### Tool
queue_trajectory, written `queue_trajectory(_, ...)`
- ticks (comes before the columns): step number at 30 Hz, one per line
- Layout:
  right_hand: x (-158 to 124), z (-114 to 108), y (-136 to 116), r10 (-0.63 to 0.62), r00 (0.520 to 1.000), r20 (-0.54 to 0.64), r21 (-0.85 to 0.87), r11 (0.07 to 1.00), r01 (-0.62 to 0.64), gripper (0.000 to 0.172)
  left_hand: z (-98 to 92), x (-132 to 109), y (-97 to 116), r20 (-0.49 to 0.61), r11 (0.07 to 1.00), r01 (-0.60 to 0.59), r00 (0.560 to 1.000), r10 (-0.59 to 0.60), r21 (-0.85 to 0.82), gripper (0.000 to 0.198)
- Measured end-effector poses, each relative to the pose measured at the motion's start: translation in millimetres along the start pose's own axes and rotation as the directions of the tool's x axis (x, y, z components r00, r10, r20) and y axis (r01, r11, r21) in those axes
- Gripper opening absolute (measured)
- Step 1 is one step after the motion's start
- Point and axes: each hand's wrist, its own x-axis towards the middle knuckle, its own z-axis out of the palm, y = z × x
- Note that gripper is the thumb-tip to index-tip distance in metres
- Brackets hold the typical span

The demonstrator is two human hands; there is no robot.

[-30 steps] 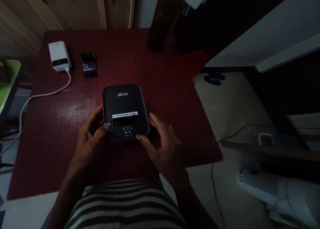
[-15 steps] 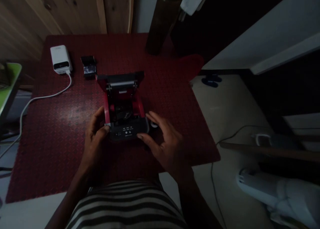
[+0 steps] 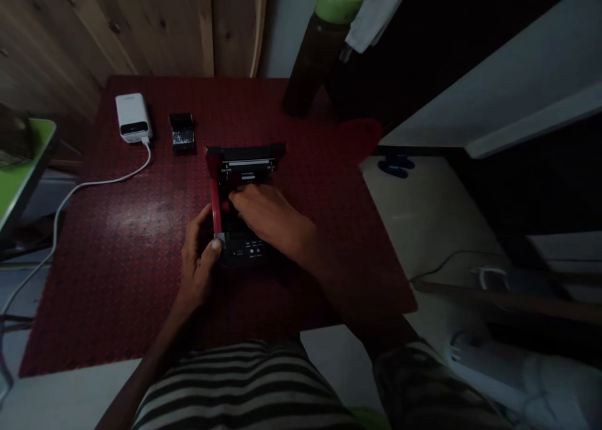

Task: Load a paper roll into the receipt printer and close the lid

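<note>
A small black printer (image 3: 239, 248) with red inner sides sits on the red table mat (image 3: 122, 242). Its lid (image 3: 247, 160) is flipped up and back. My left hand (image 3: 200, 261) grips the printer's front left corner, thumb on the front edge. My right hand (image 3: 268, 220) reaches over the open bay, fingers curled down into it. What the fingers touch inside is hidden in the dark.
A white power bank (image 3: 133, 118) with a white cable (image 3: 94, 182) lies at the mat's far left, a small black object (image 3: 182, 131) beside it. A dark bottle with a green cap (image 3: 324, 41) stands at the back. Floor cables and a white appliance (image 3: 527, 367) lie right.
The printer's lid went from shut to open. My right hand then moved from the printer's right side into the open bay. The left hand kept its hold.
</note>
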Motion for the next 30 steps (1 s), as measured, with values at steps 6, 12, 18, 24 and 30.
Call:
queue_trajectory(6,-13.6,-22.1,-5.1,0.010,1.000,-0.005,0.029,1.000,-0.010,0.020,-0.6,-0.7,0.4,0.019,0.999,0.033,0.999,-0.033,-0.009,0.061)
queue_trajectory(12,-58.5,-43.1,5.2,0.148,0.935,-0.322,0.223,0.972,-0.077,0.018,-1.1,-1.2,4.1,0.011,0.997,0.060,0.998,-0.060,0.039,0.063)
queue_trajectory(18,-74.4,-17.5,79.6,0.502,0.687,-0.525,0.568,0.808,-0.157,0.026,-2.1,-0.7,-2.5,-0.018,0.998,0.057,0.998,-0.056,0.024,0.064)
queue_trajectory(24,-54.7,55.5,112.9,0.645,0.675,-0.359,0.739,0.638,-0.217,0.024,-0.9,0.5,-1.6,-0.021,0.998,0.059,0.998,-0.058,0.030,0.065)
queue_trajectory(30,-55.1,73.2,109.7,0.641,0.702,-0.311,0.746,0.622,-0.237,0.027,-1.0,0.4,1.1,-0.023,0.996,0.067,0.998,-0.066,0.063,0.066)
